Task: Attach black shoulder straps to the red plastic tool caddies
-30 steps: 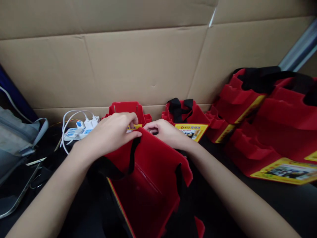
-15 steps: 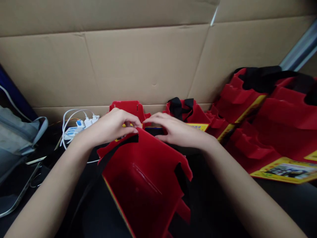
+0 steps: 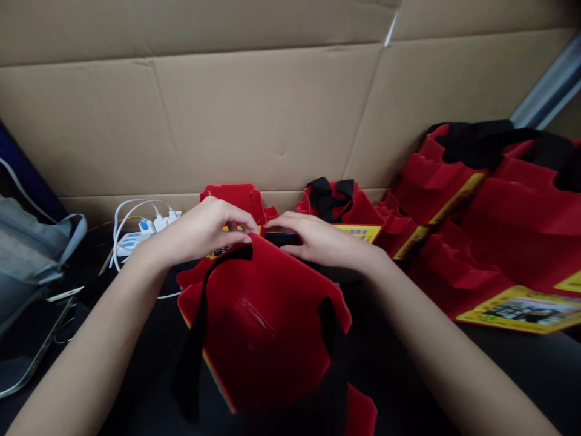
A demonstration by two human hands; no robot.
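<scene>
The red bag (image 3: 267, 315) stands open on the dark counter (image 3: 454, 375), directly in front of the person, with its mouth facing the camera. A black strap (image 3: 195, 339) runs from the far rim down the bag's left side. A second black strap (image 3: 329, 321) sits on the right wall.

Left hand (image 3: 204, 233): the fingers are closed in a pinch on the far rim of the red bag, at the point where the left strap meets the rim.

Right hand (image 3: 324, 242): it lies palm-down on the same far rim, just beside the left hand, with the fingertips nearly touching it. The fingers cover a black strip at the rim. It cannot be told whether they close on it.

Surroundings:
- A cardboard wall (image 3: 272, 121) stands behind the work area.
- Two folded red bags rest against its foot. One is plain (image 3: 231, 195); the other carries a black handle (image 3: 333, 203).
- A pile of red bags (image 3: 499, 230) lies to the right, and a yellow label (image 3: 521, 309) shows on the nearest of them.
- A white power strip (image 3: 143, 235) with plugged chargers lies beyond the left hand.
- A grey bag (image 3: 31, 248) lies at the far left.
</scene>
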